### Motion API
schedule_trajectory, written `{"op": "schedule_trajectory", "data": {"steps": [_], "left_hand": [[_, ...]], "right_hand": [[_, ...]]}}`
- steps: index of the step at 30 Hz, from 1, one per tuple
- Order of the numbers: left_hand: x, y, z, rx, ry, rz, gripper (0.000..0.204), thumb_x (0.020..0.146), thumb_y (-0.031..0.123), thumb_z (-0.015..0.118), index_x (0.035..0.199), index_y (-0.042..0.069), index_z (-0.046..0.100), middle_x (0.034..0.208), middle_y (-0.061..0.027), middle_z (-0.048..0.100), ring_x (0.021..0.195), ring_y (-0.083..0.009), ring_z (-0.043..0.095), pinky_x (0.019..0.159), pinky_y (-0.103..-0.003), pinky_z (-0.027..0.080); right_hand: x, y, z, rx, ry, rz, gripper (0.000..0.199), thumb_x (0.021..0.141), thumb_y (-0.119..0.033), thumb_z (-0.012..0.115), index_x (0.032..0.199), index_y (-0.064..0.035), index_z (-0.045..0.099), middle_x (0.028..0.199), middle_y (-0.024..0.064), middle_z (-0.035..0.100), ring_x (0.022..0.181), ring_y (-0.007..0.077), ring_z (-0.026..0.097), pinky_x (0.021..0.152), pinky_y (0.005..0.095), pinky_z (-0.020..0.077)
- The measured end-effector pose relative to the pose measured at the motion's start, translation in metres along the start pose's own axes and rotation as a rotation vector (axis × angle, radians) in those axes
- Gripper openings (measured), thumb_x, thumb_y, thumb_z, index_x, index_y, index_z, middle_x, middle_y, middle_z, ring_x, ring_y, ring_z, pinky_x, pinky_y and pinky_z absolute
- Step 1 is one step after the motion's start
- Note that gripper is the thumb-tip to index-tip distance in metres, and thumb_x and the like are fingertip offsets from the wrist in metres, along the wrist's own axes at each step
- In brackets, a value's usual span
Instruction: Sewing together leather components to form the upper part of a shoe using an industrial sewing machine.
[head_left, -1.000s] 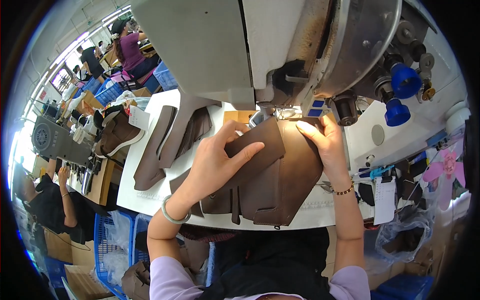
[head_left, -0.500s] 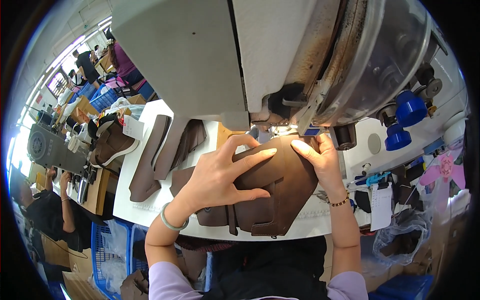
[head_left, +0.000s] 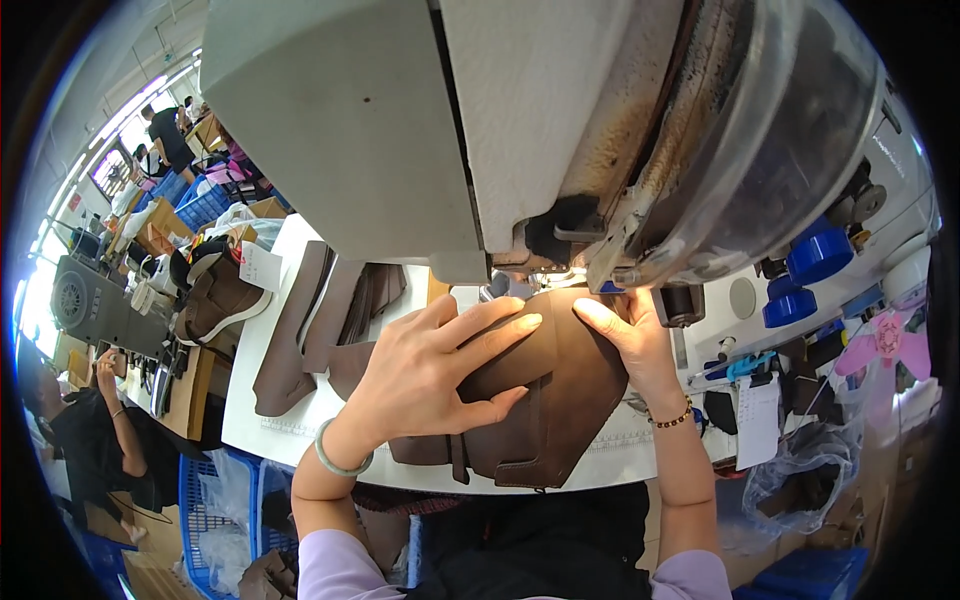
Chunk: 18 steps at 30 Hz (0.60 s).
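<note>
A stitched brown leather shoe upper (head_left: 572, 410) lies on the white sewing table, its far edge under the head of the sewing machine (head_left: 545, 238). My left hand (head_left: 425, 370) rests on its left part with fingers spread, the fingertips touching the leather. At the far right edge of the upper, my right hand (head_left: 635, 340) grips it, thumb on top and the other fingers mostly hidden underneath or behind. The needle area is largely hidden by the machine head and my fingers.
Left on the white table (head_left: 245, 420) lie several cut brown leather pieces (head_left: 295, 335). Beyond stands a brown shoe (head_left: 220, 295) with a paper tag. Blue thread caps (head_left: 820, 250), a paper slip (head_left: 757, 420) and a pink fan (head_left: 887, 340) are on the right. A co-worker sits at far left.
The view has shifted slightly, so the machine head sits lower in the picture. My hands and the shoe upper keep nearly the same places against each other.
</note>
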<state>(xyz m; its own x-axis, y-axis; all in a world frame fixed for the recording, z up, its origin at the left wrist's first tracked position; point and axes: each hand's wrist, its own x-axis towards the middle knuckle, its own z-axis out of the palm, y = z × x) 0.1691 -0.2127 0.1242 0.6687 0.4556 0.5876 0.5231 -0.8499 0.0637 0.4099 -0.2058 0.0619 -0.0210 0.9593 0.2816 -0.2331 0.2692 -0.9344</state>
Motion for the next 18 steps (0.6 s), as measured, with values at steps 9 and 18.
{"op": "schedule_trajectory", "data": {"steps": [9,18], "left_hand": [[0.004,-0.006,0.000,-0.048,0.015,-0.038,0.048,0.066,0.028,0.076,0.109,0.009,0.070,0.115,-0.0018,0.064,0.074,-0.0217,0.055,0.068,-0.033,0.052],[0.005,-0.008,0.002,-0.050,0.033,-0.045,0.047,0.067,0.027,0.075,0.109,0.008,0.070,0.115,-0.0030,0.063,0.079,-0.0228,0.056,0.071,-0.034,0.052]], "right_hand": [[0.003,-0.003,0.008,0.044,0.064,0.004,0.037,0.083,0.000,0.069,0.118,-0.0015,0.056,0.109,0.0037,0.063,0.101,0.0102,0.058,0.090,0.0252,0.0465],[0.004,0.008,0.010,-0.017,0.122,-0.122,0.025,0.090,-0.008,0.067,0.113,-0.0012,0.060,0.105,0.0047,0.066,0.093,0.0098,0.060,0.085,0.0264,0.0480]]}}
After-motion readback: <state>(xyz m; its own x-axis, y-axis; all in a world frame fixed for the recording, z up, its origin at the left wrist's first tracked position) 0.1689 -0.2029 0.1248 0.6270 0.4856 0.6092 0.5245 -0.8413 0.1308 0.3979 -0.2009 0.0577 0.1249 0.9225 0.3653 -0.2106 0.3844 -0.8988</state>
